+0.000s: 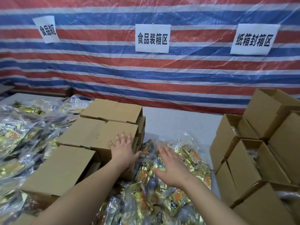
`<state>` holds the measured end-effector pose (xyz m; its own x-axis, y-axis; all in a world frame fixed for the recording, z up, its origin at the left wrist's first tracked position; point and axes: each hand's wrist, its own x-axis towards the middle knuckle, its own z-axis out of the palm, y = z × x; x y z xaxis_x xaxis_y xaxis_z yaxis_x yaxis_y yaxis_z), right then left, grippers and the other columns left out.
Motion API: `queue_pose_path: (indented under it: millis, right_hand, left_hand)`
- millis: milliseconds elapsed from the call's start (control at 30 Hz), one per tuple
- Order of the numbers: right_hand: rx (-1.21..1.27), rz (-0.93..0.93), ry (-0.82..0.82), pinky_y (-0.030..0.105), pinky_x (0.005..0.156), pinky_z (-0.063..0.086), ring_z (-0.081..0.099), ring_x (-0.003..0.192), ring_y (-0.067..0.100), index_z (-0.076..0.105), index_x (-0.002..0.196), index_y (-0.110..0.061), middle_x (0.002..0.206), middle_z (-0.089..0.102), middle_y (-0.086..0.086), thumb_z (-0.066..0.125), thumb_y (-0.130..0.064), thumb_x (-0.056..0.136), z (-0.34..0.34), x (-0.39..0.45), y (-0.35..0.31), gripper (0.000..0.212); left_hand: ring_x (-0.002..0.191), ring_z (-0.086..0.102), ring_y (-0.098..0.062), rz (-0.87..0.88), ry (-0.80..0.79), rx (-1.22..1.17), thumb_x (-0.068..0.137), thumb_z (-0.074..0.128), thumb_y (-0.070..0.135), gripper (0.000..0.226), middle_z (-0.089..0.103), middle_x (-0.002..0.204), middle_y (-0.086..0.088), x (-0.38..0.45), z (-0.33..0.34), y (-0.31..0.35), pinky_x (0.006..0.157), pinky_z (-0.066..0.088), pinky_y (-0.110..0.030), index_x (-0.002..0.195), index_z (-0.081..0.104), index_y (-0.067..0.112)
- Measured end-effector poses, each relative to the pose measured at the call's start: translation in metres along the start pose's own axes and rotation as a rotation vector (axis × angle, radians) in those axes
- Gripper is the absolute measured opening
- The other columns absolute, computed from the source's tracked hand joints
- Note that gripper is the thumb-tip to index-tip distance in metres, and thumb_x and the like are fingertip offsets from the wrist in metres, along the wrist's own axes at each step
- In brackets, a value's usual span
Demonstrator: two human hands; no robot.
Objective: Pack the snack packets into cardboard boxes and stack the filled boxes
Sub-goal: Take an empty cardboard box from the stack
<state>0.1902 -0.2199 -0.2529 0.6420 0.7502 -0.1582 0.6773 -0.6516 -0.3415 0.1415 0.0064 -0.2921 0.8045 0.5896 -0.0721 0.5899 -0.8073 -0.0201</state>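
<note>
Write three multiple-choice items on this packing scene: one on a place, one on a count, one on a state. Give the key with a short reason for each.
1. Where does the left hand rest?
A. on a closed cardboard box
B. on the striped tarp
C. inside an open box

2. How many paper signs hang on the striped tarp?
A. one
B. three
C. five

3. How is the right hand?
A. curled round a packet
C. gripping a box flap
B. fingers spread, holding nothing, above the snack packets

Key: 1 A, the palm lies flat on the box's near right corner. 2 B, a left, a middle and a right sheet show on the tarp. 3 B, straight fingers show over the packets with nothing between them.
</note>
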Motion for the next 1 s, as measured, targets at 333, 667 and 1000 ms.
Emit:
queue_pose_path:
  millis: [333, 667, 1000]
  right_hand:
    - [-0.002, 0.002, 0.002, 0.045, 0.122, -0.001, -0.005, 0.154, 0.022, -0.007, 0.159, -0.027, 0.167, -0.008, -0.001, 0.045, -0.06, 0.095, -0.011, 0.021, -0.01, 0.089]
    - [0.227, -0.009, 0.239, 0.041, 0.121, 0.017, 0.013, 0.153, 0.019, 0.01, 0.159, -0.03, 0.166, 0.011, -0.003, 0.058, -0.046, 0.095, -0.07, 0.023, -0.005, 0.082]
    - [0.162, 0.028, 0.169, 0.037, 0.074, 0.054, 0.063, 0.081, 0.016, 0.054, 0.092, -0.032, 0.097, 0.061, -0.008, 0.055, -0.033, 0.1, -0.087, -0.021, 0.049, 0.008]
  left_hand:
    - [0.151, 0.012, -0.037, 0.032, 0.004, 0.051, 0.096, 0.052, 0.024, 0.078, 0.013, 0.165, -0.016, -0.007, -0.011, 0.002, 0.119, 0.019, -0.057, 0.158, 0.006, 0.01]
    - [0.119, 0.058, -0.017, 0.229, 0.232, -0.51, 0.098, 0.043, 0.022, 0.045, 0.061, 0.135, 0.004, -0.073, -0.093, 0.002, 0.103, 0.047, -0.032, 0.142, 0.053, 0.026]
    - [0.117, 0.053, -0.007, 0.33, -0.193, -0.999, 0.103, 0.042, 0.012, 0.038, 0.059, 0.121, 0.01, -0.103, -0.095, 0.038, 0.107, 0.044, -0.027, 0.132, 0.063, 0.024]
